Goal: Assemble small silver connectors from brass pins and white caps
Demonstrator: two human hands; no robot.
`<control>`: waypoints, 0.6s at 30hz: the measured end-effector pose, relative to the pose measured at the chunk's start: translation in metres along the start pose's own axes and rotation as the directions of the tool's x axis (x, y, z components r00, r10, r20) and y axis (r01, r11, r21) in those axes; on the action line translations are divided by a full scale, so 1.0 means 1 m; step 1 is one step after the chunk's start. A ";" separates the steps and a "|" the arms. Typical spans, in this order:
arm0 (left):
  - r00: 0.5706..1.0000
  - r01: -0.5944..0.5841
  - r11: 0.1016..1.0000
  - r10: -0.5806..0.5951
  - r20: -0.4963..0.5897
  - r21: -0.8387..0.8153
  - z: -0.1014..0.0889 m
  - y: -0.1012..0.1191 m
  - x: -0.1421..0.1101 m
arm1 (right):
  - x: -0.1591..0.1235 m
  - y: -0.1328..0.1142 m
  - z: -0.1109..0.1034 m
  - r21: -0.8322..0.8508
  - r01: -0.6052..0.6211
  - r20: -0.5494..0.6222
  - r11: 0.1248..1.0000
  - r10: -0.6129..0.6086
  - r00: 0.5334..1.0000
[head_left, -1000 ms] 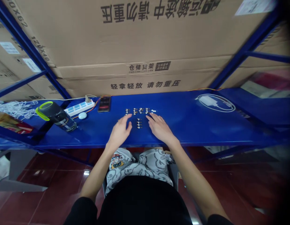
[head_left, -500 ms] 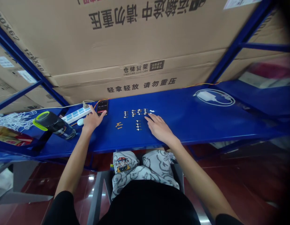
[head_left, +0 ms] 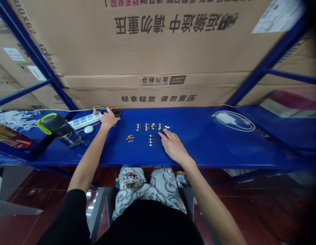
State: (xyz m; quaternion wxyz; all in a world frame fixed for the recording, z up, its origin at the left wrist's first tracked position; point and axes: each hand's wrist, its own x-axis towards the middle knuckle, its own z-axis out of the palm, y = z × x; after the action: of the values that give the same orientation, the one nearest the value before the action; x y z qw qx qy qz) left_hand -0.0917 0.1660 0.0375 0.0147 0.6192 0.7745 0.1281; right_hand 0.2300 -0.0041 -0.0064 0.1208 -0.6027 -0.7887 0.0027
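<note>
Blue surface [head_left: 198,143], head view: small white-tipped pieces [head_left: 151,141] lie in rows beside your right hand [head_left: 174,147], its grip loosely spread. Your left hand [head_left: 109,119], grip likewise spread, has moved to the phone [head_left: 118,112], leaving only the right by them.

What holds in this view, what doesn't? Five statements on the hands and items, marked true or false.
1. The left hand is at the phone. True.
2. The right hand is on the power strip. False: it is beside the small white-tipped pins.
3. The white charger lies to the right of the right hand. True.
4. The bottle is between the two hands. False: it is left of both.
5. The tan pieces are nearer the front edge than the phone. True.
</note>
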 end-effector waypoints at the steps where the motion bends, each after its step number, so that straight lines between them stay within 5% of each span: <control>1: 1.000 -0.006 0.998 0.007 0.016 -0.057 0.000 -0.005 0.003 | 0.000 0.001 0.001 0.003 0.002 -0.007 1.000 -0.002 1.000; 8: 0.994 -0.095 0.940 0.105 0.012 -0.326 0.003 -0.025 0.010 | 0.000 0.006 0.007 0.044 0.013 -0.049 0.999 -0.011 0.999; 14: 0.951 -0.264 0.835 0.142 -0.274 -0.482 0.005 -0.014 0.001 | 0.000 0.006 0.009 0.049 0.008 -0.048 0.999 -0.006 0.999; 18: 0.925 -0.333 0.772 0.156 -0.347 -0.541 0.009 -0.005 -0.005 | 0.001 0.008 0.009 0.040 0.016 -0.052 0.999 -0.014 0.999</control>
State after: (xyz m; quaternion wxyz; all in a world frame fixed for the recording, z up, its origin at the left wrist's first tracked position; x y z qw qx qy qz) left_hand -0.0938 0.1618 0.0271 0.0788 0.6551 0.6016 0.4503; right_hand 0.2351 0.0001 -0.0165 0.1536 -0.5940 -0.7897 0.0022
